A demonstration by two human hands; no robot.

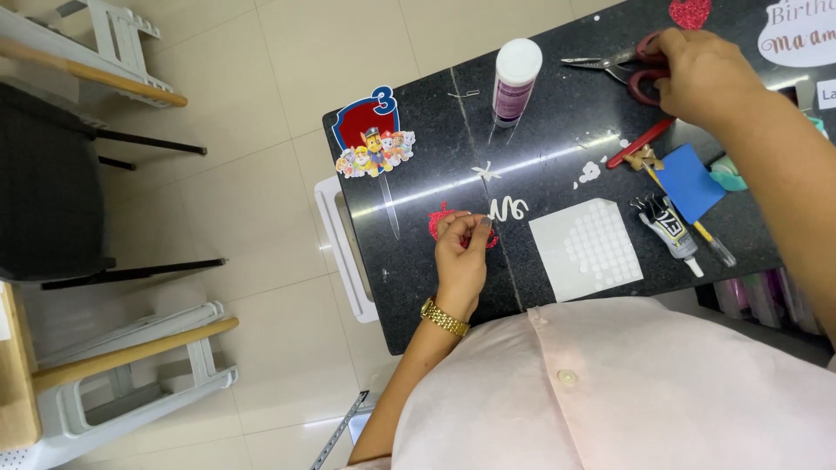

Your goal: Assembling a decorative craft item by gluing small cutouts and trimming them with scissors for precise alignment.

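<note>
My left hand (461,252) rests on the black tabletop (418,278), pinching a red glitter cutout (440,224) between thumb and fingers. A gold watch sits on that wrist. A white paper squiggle (509,208) lies just right of the hand. Far across the table my right hand (701,74) grips the red handles of a pair of scissors (610,63), whose blades point left. A white sheet of round adhesive dots (588,248) lies in front of my body.
A cartoon-dog cake topper on a stick (373,137) lies at the table's left edge. A white glue bottle (514,80), a glue tube (672,231), blue card (690,181), a red pen (640,144) and a pencil are nearby. Stools (131,365) and a black chair (48,191) stand on the tiled floor.
</note>
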